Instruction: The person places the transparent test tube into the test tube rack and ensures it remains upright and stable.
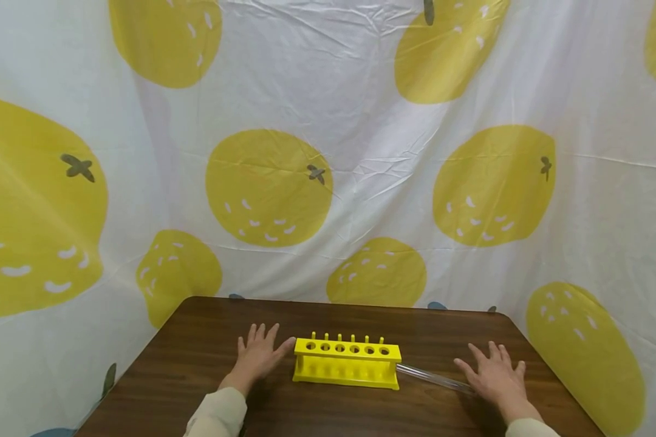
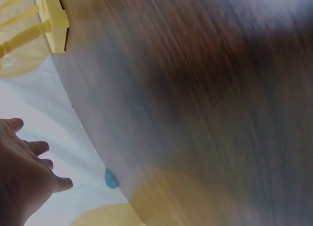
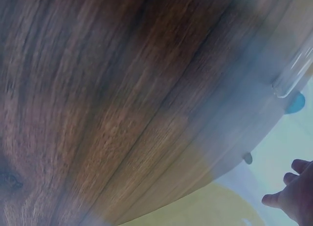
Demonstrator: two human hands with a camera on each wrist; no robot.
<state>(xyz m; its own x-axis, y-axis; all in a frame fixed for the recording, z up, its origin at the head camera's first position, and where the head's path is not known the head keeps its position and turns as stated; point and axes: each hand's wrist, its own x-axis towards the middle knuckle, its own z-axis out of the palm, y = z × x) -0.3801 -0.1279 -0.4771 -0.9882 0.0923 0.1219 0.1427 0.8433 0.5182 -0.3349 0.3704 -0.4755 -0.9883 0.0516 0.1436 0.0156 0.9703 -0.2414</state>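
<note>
A yellow test tube rack [image 1: 347, 364] stands upright on the brown table, with a row of round holes along its top and pegs behind them. Just left of it is my left hand [image 1: 257, 355], fingers spread and the thumb pointing at the rack's left end; the left wrist view has the same hand [image 2: 24, 172] at its edge. A clear glass tube [image 1: 434, 377] lies on the table from the rack's right end toward my right hand [image 1: 496, 376]. That hand has its fingers spread and its thumb side by the tube's near end. Neither hand grips anything.
The dark wood-grain table [image 1: 224, 321] has rounded back corners. Behind and around it hangs a white curtain [image 1: 372, 206] printed with large yellow fruits. Pale sleeves [image 1: 218, 409] cover both forearms.
</note>
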